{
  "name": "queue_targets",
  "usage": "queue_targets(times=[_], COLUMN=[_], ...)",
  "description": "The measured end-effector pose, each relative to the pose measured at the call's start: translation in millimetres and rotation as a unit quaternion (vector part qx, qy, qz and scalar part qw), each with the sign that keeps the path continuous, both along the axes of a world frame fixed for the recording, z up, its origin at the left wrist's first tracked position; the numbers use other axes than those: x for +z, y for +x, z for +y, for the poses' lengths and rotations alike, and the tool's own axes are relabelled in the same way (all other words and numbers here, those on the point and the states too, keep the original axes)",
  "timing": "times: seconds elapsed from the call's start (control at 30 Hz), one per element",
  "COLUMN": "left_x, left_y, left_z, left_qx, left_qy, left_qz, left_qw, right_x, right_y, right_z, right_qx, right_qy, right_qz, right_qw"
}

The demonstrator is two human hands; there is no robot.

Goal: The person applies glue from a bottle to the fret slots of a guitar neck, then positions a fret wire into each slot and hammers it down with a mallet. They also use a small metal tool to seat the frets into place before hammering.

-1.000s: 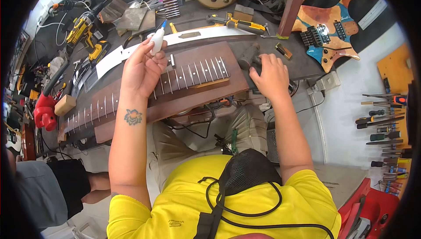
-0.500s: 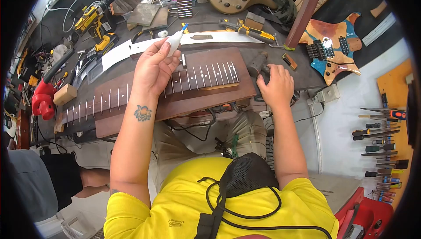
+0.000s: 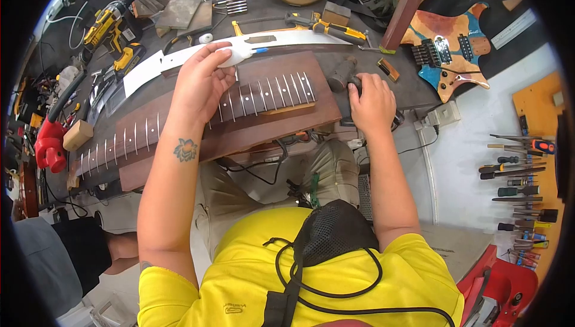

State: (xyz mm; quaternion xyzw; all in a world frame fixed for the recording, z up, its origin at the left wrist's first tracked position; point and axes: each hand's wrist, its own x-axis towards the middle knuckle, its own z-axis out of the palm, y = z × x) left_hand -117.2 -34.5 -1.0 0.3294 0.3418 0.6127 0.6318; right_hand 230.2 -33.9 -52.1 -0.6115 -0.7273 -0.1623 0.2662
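Observation:
My left hand [image 3: 205, 81] is closed around a small white squeeze bottle [image 3: 238, 55] with a blue tip, held tilted nearly level and pointing right. Below it lies a dark guitar fretboard [image 3: 244, 100] with upright metal frets and white dot inlays, resting on a wider brown wooden board [image 3: 287, 128]. Several frets stand unevenly out of their slots. My right hand [image 3: 374, 102] curls over the handle of a dark mallet [image 3: 342, 75] beside the board's right end. My fingers hide most of that handle.
A white curved template [image 3: 144, 75] and a yellow-handled tool [image 3: 339, 32] lie behind the board. Left are a yellow drill [image 3: 111, 30], a red tool [image 3: 51, 144] and a wood block [image 3: 78, 135]. A colourful guitar body [image 3: 446, 51] sits right. Another person's leg [image 3: 123, 252] shows lower left.
My left hand has tipped the bottle from pointing up and right to nearly level. The whole view has shifted slightly. My right hand stays at the mallet.

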Motion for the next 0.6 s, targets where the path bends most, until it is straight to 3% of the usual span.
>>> queue_targets(times=[0.07, 0.2, 0.47, 0.6], left_x=[4, -2, -4, -6], left_y=[11, 24, 23, 28], left_z=[4, 11, 9, 7], left_qx=[0.024, 0.018, 0.048, 0.034], left_qy=[-0.005, 0.018, 0.010, 0.047], left_qz=[0.062, 0.011, 0.025, 0.128], left_qw=[0.998, 1.000, 0.999, 0.990], right_x=[-1, -2, -2, -3], right_y=[1, 1, -1, 0], right_z=[1, 2, 2, 3], right_qx=[0.003, 0.003, 0.000, 0.000], right_qy=[0.001, -0.002, -0.010, -0.003], right_qz=[-0.002, 0.000, 0.004, 0.001], right_qw=[1.000, 1.000, 1.000, 1.000])
